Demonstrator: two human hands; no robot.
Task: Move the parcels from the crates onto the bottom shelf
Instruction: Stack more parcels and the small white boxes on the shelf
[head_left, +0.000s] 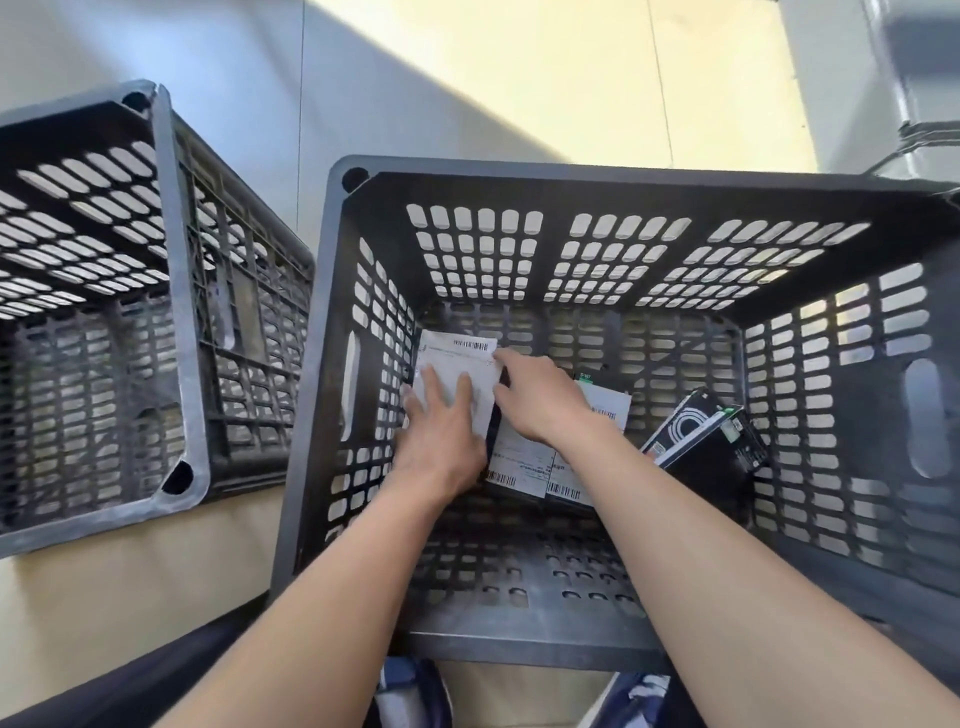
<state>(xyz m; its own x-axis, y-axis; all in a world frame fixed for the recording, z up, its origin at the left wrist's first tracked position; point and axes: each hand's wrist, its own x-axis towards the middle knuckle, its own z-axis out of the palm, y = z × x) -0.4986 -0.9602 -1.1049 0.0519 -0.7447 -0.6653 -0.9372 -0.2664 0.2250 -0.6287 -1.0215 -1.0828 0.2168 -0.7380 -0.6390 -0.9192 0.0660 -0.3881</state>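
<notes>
Both hands reach down into a black slotted crate (613, 182). L hand (441, 436) lies w/ fingers straight and spread, pressing flat on a white parcel (457, 364) at the crate's far-left floor corner. R hand (535, 400) sits just beside it, fingertips touching the parcel's right edge near the barcode strip; fingers bent, but whether they actually pinch the edge can't be told from this angle. Under and right of the hands, a dark parcel w/ white labels (524, 462) rests on the crate floor, its barcodes facing the camera side. Further right, a black boxed parcel w/ white ring print (701, 431) lies tilted, close to the right wall. Second black crate (176, 291) stands to the left, apart from the first; no parcels seen in the part in view. Both crates sit on a pale floor (467, 93) crossed by a band of sunlight.
</notes>
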